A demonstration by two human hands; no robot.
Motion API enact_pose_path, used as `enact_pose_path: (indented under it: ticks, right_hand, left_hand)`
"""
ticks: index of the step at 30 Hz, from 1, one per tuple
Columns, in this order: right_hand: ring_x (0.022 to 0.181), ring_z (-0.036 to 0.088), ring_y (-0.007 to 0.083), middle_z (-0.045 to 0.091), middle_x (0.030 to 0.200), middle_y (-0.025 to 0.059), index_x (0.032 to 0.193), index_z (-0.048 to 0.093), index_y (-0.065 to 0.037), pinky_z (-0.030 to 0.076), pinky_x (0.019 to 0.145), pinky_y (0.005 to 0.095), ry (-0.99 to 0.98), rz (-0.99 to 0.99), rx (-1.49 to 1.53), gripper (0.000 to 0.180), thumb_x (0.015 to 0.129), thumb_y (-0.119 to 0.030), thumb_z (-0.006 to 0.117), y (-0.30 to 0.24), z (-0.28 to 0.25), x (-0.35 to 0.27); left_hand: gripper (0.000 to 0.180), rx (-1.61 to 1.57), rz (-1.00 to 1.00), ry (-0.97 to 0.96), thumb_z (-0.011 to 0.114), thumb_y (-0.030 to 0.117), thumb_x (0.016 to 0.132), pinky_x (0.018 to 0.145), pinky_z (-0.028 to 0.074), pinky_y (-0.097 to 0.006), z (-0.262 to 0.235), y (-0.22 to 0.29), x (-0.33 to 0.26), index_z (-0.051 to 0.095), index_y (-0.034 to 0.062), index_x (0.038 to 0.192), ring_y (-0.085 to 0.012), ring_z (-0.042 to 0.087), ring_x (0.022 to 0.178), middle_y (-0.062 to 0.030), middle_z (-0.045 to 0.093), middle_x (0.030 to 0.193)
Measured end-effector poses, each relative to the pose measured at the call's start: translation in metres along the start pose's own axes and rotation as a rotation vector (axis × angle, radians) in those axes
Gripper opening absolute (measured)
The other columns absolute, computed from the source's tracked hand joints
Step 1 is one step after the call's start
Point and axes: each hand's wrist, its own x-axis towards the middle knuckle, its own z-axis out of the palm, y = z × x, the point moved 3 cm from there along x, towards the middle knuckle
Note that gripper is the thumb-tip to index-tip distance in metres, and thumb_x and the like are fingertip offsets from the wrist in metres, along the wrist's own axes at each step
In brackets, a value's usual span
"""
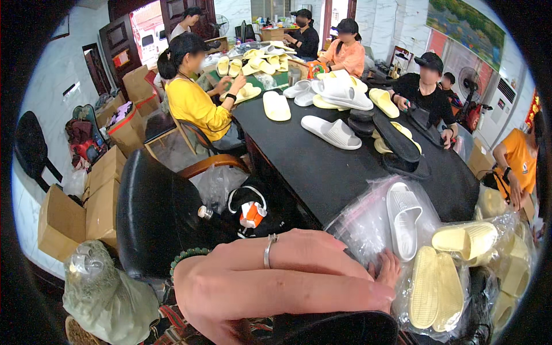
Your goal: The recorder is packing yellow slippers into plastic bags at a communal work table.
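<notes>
One white slipper (406,240) on clear plastic (357,230), just past bent fingers (390,268), long axis running away from them; left or right hand nearer, holding anything: can't tell.

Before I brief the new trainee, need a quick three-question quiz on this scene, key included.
1. True or false: the white slide sandal nearest the camera lies sole-up.

2. What colour are the bagged slide sandals at the picture's lower right?
A) black
B) pale yellow
C) grey

3. Fill in: the person in the yellow top sits on the picture's ____ side of the black tabletop.

Key: 1. False, its ribbed strap faces up. 2. B. 3. Left.
</notes>
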Motion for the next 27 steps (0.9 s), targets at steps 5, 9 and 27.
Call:
enact_pose_path:
  ticks: [5,9,27]
  right_hand:
    - [0.13,0.046,0.0389,0.053,0.14,0.0165,0.123,0.056,-0.004,0.034,0.109,0.0513,0.014,0.001,-0.014,0.042,0.085,-0.013,0.072,0.003,0.001,-0.002]
    - [0.129,0.047,0.0389,0.054,0.139,0.0167,0.124,0.056,-0.004,0.034,0.108,0.0516,0.022,-0.036,0.004,0.041,0.087,-0.014,0.071,-0.006,0.001,0.003]
    - [0.128,0.048,0.0381,0.055,0.137,0.0151,0.121,0.057,-0.006,0.033,0.108,0.0527,0.051,-0.016,-0.01,0.04,0.086,-0.016,0.072,0.001,0.005,0.0]
  left_hand:
    - [0.043,-0.04,-0.028,-0.024,0.053,0.038,0.103,0.108,0.039,-0.056,-0.004,-0.01,0.001,0.065,0.0005,0.119,-0.0404,0.064,0.113,-0.0276,0.065,0.122]
    - [0.042,0.063,0.192,-0.098,0.052,0.038,0.103,0.108,0.04,-0.055,-0.013,-0.018,0.002,0.065,0.0002,0.118,-0.0411,0.065,0.111,-0.0286,0.065,0.12]
    - [0.045,0.012,-0.063,-0.001,0.044,0.037,0.106,0.108,0.04,-0.053,0.001,0.002,0.004,0.068,0.0002,0.111,-0.0402,0.065,0.111,-0.0255,0.066,0.122]
